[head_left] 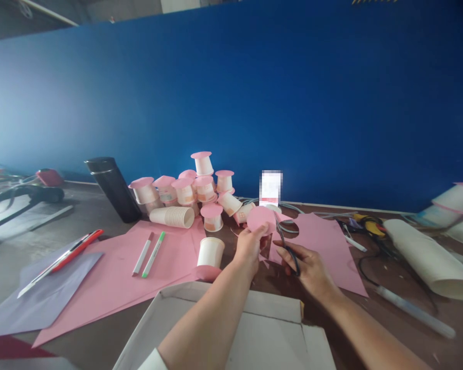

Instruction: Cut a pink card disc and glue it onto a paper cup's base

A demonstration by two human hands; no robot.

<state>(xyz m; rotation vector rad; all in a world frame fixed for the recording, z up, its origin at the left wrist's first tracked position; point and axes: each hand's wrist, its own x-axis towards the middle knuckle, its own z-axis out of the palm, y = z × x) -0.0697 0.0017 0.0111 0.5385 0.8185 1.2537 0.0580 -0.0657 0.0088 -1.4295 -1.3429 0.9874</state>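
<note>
left hand (249, 246) pinches pink disc (260, 218); right hand (310, 267) fingers clamped in scissors (286, 245); long axis near-far, tips toward disc

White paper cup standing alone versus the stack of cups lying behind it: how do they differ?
The single white paper cup stands on end on the pink paper sheet; the stack of white paper cups lies on its side. The single cup is one piece; the stack is several nested. The single cup sits near the left hand; the stack lies farther back. Both are white paper.
</note>
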